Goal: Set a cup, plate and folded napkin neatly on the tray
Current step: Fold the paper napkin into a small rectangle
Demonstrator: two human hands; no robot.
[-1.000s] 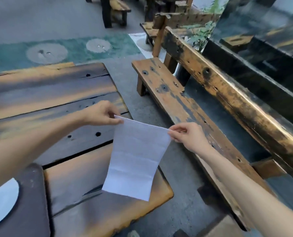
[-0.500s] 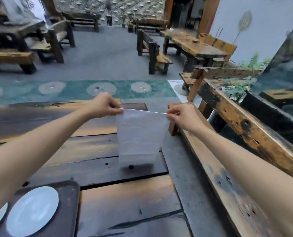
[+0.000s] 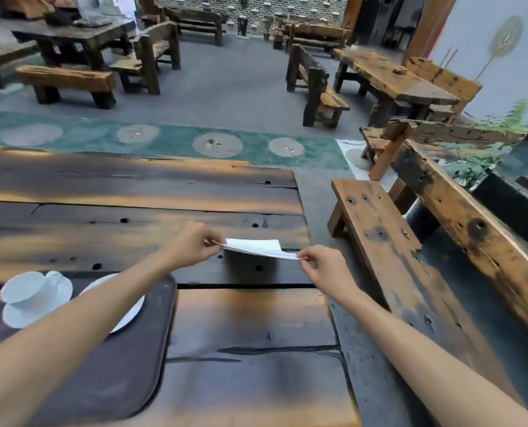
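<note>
Napkin (image 3: 256, 248): a white paper sheet, held in the air just above a dark wooden table (image 3: 133, 192), not yet on the tray.

At far left, a dark tray (image 3: 127, 359) sat at the table's near edge. On it stood a white cup (image 3: 28, 286) on a saucer (image 3: 25, 315). Just to its right lay a white plate (image 3: 127, 309), partly hidden under the left forearm.

The left hand (image 3: 191, 245) was closed, pinching the napkin's left edge between thumb and fingers. The right hand (image 3: 324, 266) was closed in the same way on its right edge. The sheet hung nearly level between them, near the table's right edge.

Judged risks: thin paper pulled tight between two pinches might tear, and a fold made in mid-air might come out crooked. The left forearm passed close over the plate and cup and could knock them when the napkin travelled to the tray.

To the right, beyond a strip of floor, stood a worn wooden bench (image 3: 379, 241). More tables and benches filled the room behind. Nothing lay between the napkin and the tray.
</note>
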